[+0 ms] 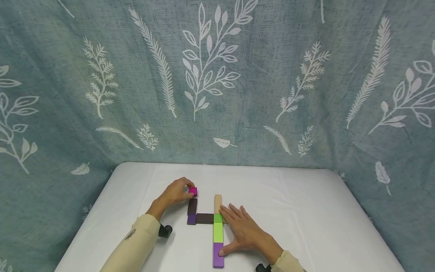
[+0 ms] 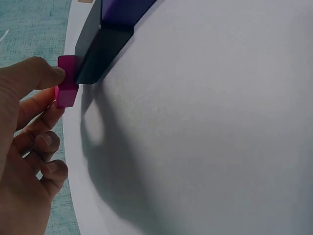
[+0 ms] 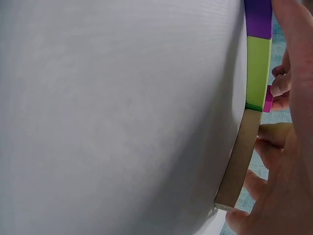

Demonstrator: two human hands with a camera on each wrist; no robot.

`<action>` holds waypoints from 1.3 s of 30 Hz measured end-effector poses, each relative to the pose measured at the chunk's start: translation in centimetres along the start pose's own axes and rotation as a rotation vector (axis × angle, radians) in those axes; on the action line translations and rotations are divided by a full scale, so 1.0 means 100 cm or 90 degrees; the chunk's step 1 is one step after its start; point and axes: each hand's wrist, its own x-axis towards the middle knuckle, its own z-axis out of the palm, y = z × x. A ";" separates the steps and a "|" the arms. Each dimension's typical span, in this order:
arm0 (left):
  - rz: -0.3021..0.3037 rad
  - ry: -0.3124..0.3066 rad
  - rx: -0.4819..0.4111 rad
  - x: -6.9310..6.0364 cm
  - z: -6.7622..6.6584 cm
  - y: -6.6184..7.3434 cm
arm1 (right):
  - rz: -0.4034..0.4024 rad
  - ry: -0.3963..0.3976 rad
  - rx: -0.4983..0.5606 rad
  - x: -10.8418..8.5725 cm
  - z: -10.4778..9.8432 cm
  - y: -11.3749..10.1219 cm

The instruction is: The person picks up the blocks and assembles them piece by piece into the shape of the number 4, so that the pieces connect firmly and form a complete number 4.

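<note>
My left hand pinches a small magenta block between thumb and fingers, just beyond the far end of a dark brown block. That one adjoins a dark purple block, and a second dark brown block runs right from there. It meets a column made of a tan block, a green block, a lime block and a purple block. My right hand lies with fingers spread along the column's right side, thumb touching the purple block. Another tan block shows beside its fingers.
The blocks lie on a white-covered table. Behind it hangs a blue-green cloth with white leaf prints. Black wrist devices show near both sleeves.
</note>
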 end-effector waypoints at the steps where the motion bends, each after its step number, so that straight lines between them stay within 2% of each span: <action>1: 0.001 -0.002 -0.003 0.000 0.001 0.000 | -0.003 0.002 0.000 0.000 0.000 0.000; 14: 0.001 -0.037 0.005 0.002 0.002 0.006 | 0.007 -0.016 -0.004 0.001 0.001 0.000; 27: 0.011 -0.050 0.000 0.003 0.003 0.004 | 0.007 -0.013 0.001 0.000 -0.001 -0.001; 34: 0.025 -0.041 0.022 0.004 0.003 0.004 | 0.005 -0.006 -0.006 0.001 -0.001 0.000; 39: 0.019 -0.039 0.012 0.003 0.003 0.005 | 0.006 -0.007 -0.008 0.001 -0.001 0.000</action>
